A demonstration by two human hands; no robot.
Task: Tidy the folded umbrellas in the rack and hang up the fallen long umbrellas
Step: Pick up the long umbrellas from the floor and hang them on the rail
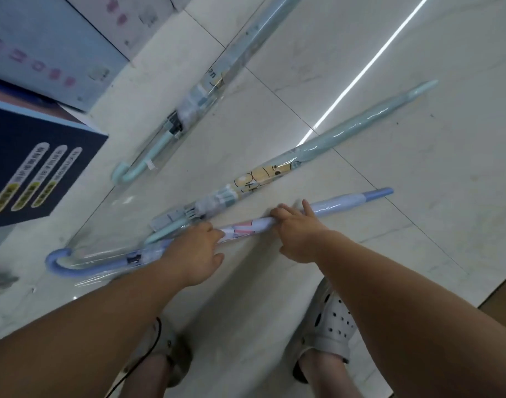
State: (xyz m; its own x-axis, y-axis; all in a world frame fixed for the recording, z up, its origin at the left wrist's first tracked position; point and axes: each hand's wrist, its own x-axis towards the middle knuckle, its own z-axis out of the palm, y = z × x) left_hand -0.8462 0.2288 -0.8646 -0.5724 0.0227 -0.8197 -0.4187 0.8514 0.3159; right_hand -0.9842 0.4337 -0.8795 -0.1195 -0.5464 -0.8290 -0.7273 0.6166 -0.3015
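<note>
Left hand (196, 249) and right hand (297, 234) both clasp the lilac umbrella (340, 206) mid-shaft on the floor: light and stiff, I reckon, though the plastic sleeve looks slippery, hook handle (51, 264) beyond my left.

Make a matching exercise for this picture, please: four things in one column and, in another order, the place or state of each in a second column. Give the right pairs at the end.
Things
1. lilac-blue umbrella
2. mint umbrella with yellow cartoon print
3. mint umbrella with a white handle tag
4. dark blue box

Places or states
A. stands at the left and bears yellow labels
B. lies farthest from the person
C. held by the left hand and the right hand
D. lies between the other two umbrellas

Pairs: 1-C, 2-D, 3-B, 4-A
</note>
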